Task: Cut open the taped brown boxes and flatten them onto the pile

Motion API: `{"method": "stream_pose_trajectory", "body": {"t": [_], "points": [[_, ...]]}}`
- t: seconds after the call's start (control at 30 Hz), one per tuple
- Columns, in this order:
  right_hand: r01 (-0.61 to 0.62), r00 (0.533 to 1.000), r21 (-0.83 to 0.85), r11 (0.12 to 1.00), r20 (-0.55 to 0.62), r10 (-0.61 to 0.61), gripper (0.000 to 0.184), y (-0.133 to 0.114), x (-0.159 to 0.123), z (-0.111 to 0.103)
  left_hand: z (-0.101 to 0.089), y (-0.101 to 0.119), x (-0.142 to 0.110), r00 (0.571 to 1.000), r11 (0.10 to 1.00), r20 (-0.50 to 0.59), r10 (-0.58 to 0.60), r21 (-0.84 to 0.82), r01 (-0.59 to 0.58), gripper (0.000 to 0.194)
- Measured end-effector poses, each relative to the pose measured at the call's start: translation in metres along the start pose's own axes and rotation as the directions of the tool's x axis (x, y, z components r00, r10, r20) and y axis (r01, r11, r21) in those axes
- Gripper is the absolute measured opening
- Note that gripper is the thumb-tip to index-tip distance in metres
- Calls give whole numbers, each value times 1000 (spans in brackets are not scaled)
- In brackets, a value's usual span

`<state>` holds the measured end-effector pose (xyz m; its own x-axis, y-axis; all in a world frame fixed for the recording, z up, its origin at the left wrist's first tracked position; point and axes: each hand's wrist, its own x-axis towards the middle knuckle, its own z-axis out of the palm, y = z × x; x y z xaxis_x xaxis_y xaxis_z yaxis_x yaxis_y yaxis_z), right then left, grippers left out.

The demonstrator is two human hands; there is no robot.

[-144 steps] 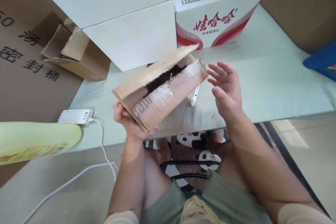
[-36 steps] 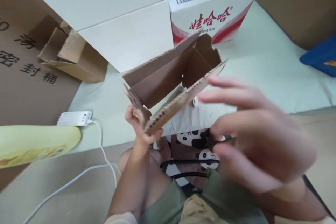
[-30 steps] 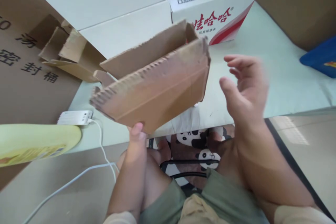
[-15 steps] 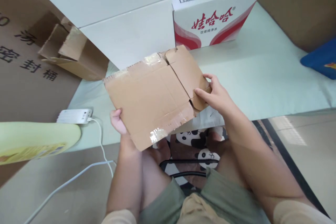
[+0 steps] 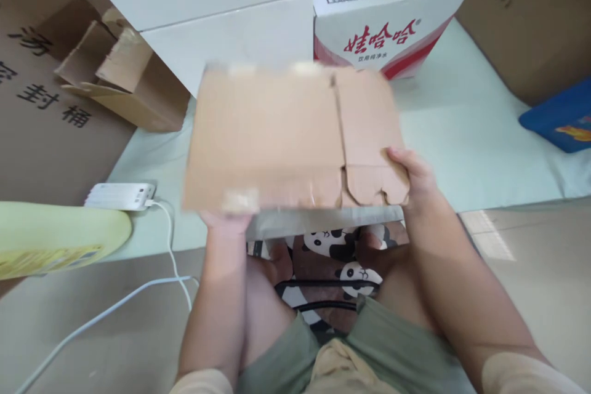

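Observation:
A brown cardboard box (image 5: 268, 129), pressed flat, is held up above the front of the cloth-covered table. Bits of clear tape shine along its lower edge, and a flap with a torn lower corner sticks out at its right. My left hand (image 5: 226, 221) grips the box from beneath at the lower left, most of its fingers hidden behind the cardboard. At the right end my right hand (image 5: 415, 172) is closed on the flap, thumb on the near face. The box covers the middle of the table from view.
Behind stand white cartons (image 5: 240, 37) and a red-and-white water carton (image 5: 383, 31). An opened small cardboard box (image 5: 143, 86) sits at the left. A white power bank (image 5: 122, 196) with a cable (image 5: 170, 240) lies near a yellow bottle (image 5: 60, 237). A blue container (image 5: 561, 120) is at the right.
The box, open and held by my left hand alone earlier, is now flattened. My right hand has taken hold of its right flap. Since half a second ago it has turned level and risen slightly.

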<state>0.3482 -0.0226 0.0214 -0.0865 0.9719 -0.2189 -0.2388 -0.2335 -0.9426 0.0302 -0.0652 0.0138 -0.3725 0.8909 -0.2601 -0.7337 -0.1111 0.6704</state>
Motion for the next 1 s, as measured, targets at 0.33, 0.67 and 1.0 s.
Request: {"method": "stream_pose_trajectory", "body": {"t": [0.33,0.67,1.0], "points": [[450,621,185,874,-768,-157,21,-50,-10,-7,6,7,9,985,983,56,-165,-69,168,50],[260,354,-153,953,-904,-242,35,-113,20,-68,10,17,6,984,980,74,-163,-107,170,52],[134,588,-435,891,-689,-424,44,-125,113,-109,7,20,10,988,988,69,-141,-51,145,46]]}}
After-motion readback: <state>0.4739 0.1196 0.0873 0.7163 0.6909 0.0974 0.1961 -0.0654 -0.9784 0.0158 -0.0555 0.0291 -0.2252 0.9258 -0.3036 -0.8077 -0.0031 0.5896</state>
